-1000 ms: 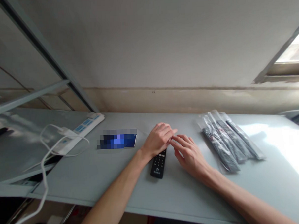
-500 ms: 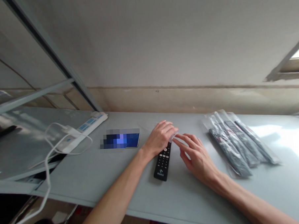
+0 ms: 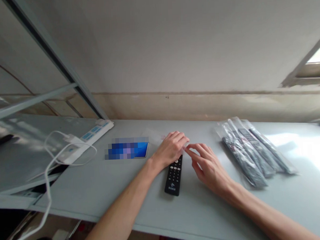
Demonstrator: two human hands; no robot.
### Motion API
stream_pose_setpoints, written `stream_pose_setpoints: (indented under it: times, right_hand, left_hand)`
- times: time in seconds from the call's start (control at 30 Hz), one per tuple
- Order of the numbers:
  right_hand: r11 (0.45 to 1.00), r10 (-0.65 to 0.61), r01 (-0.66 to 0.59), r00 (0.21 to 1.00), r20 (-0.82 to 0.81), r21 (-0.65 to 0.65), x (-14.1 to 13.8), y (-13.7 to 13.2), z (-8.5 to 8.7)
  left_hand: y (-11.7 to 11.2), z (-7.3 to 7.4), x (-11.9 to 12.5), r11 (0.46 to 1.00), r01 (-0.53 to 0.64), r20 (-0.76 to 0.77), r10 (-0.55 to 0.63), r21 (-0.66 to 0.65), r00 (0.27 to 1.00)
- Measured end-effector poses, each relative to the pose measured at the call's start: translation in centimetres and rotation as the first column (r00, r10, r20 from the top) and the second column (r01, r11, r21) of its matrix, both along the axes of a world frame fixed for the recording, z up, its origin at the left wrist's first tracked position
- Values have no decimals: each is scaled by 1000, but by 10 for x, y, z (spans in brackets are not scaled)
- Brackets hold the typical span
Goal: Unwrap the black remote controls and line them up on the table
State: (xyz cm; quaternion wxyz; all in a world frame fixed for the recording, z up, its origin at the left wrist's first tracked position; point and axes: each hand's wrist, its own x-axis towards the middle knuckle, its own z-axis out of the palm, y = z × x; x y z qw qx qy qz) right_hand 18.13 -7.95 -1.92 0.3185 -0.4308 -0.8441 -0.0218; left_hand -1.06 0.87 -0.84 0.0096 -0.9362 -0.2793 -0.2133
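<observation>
A black remote control (image 3: 174, 179) lies on the grey table with its keypad facing up. My left hand (image 3: 171, 147) is over the far end of the remote and hides it, fingers curled. Between the fingertips of both hands shows a small bit of clear plastic bag (image 3: 187, 145). My right hand (image 3: 208, 164) comes in from the right, its thumb and fingers closed at that plastic beside the left fingertips. Behind the left hand, a thin clear plastic sheet (image 3: 153, 135) with a little red print spreads on the table; whether both bits are one bag is hidden.
Several remotes in clear plastic sleeves (image 3: 246, 153) lie side by side to the right. A phone (image 3: 141, 149) with a lit screen lies left of my hands. Farther left are a white power strip (image 3: 93, 137) with a cable (image 3: 48, 185) and a metal frame post (image 3: 89, 102).
Both hands stay at the remote's far end. Less plastic shows between the fingertips, and more of the sheet shows behind my left hand. The view has shifted slightly.
</observation>
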Motion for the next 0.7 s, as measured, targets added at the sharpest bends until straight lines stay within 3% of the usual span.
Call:
stream_pose_setpoints:
  times: [0.23,0.53,0.7]
  right_hand:
    - [982,180,-177,982,-53,60,-1,0,-2]
    - [994,100,-101,995,-11,-30,1,3,-7]
    - [990,139,-139,989,-41,-3,1,3,-5]
  left_hand:
    - [-3,1,4,999,42,-6,-43,-29,999]
    - [-2,-2,2,994,97,92,-93,-41,991]
    - [4,-3,-1,999,35,103,-34,-3,994]
